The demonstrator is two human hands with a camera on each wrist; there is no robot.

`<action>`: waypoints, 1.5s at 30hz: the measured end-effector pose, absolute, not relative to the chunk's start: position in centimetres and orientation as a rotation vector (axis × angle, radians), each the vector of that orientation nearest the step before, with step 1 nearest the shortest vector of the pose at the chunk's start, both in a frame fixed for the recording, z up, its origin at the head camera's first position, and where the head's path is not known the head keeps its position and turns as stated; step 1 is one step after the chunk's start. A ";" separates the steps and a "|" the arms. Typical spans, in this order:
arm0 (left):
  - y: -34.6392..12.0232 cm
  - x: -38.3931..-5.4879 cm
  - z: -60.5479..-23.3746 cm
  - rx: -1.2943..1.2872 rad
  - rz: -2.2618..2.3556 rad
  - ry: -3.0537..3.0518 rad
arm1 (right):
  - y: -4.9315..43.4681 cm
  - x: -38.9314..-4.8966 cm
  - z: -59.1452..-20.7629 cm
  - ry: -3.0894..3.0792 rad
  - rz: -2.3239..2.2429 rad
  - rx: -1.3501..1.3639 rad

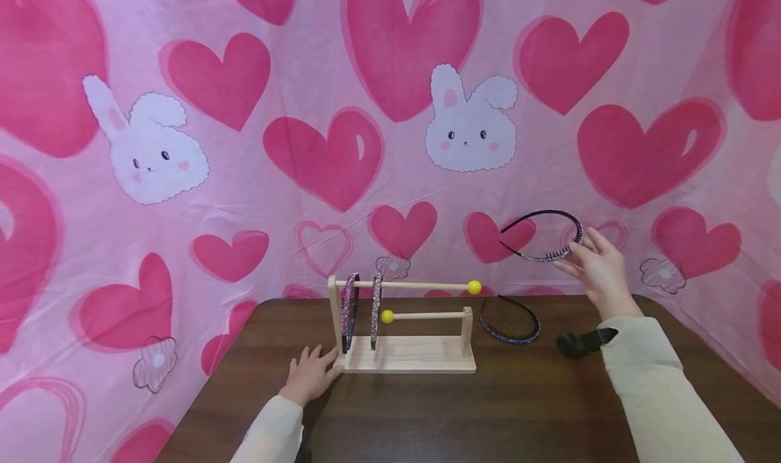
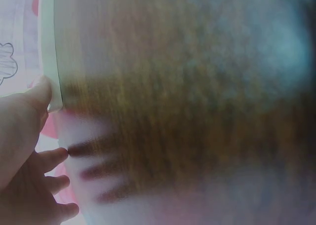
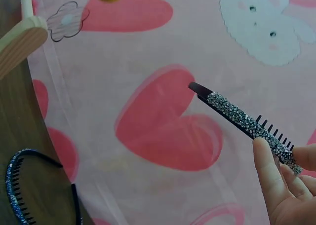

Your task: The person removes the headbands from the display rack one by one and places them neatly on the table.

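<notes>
Resting beside the wooden stand [image 1: 405,364], the left hand [image 1: 310,375] has its fingers relaxed and spread, with the thumb touching the stand's left end. Two glittery headbands [image 1: 375,317] hang over the upper rod [image 1: 421,286], near its left post; a yellow ball [image 1: 474,287] caps its free right end. A bluish headband [image 1: 518,341] lies on the table [image 1: 427,415], to the right of the stand. Above it, the right hand [image 1: 601,273] is pinching a silver headband [image 3: 242,119] in the air. From this hand the silver headband extends to the left, its two open tips toward the stand's side, higher than the ball and apart from it. Of both hands, the right is nearer to that ball. Farthest hangs the pink cloth [image 1: 305,63].
</notes>
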State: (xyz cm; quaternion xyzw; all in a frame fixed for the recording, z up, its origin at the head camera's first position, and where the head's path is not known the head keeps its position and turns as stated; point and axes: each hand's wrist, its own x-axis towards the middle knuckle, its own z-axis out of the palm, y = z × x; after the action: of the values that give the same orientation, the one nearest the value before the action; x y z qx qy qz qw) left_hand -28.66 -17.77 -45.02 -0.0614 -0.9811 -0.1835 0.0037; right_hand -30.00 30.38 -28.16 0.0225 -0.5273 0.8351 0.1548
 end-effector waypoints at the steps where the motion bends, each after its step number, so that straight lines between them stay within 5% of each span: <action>1: -17.8 -28.6 -45.0 -0.196 -0.572 -3.075 | 30.5 -30.0 -28.3 -1.487 2.404 0.049; 12: -17.7 -28.7 -45.1 -0.203 -0.559 -3.072 | 32.7 -31.0 -31.4 -1.437 2.340 -0.131; 20: -17.6 -28.5 -44.9 -0.196 -0.576 -3.072 | 40.4 -38.6 -40.1 -1.231 2.358 -0.126; 27: -17.5 -28.6 -44.9 -0.179 -0.561 -3.085 | 37.9 -34.7 -38.3 -1.216 2.381 -0.316; 32: -17.6 -28.7 -45.1 -0.186 -0.551 -3.078 | 43.1 -39.5 -45.8 -1.103 2.399 -0.120; 45: -17.7 -28.8 -45.2 -0.194 -0.565 -3.075 | 34.0 -28.9 -37.4 -0.851 2.558 -0.536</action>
State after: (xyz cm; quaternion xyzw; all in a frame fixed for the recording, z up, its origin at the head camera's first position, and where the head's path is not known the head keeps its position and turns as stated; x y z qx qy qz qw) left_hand -28.77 -17.68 -45.20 -0.0619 -0.9817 -0.1802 0.0044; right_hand -28.86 33.98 -37.38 -0.1913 -0.3035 0.9128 0.1952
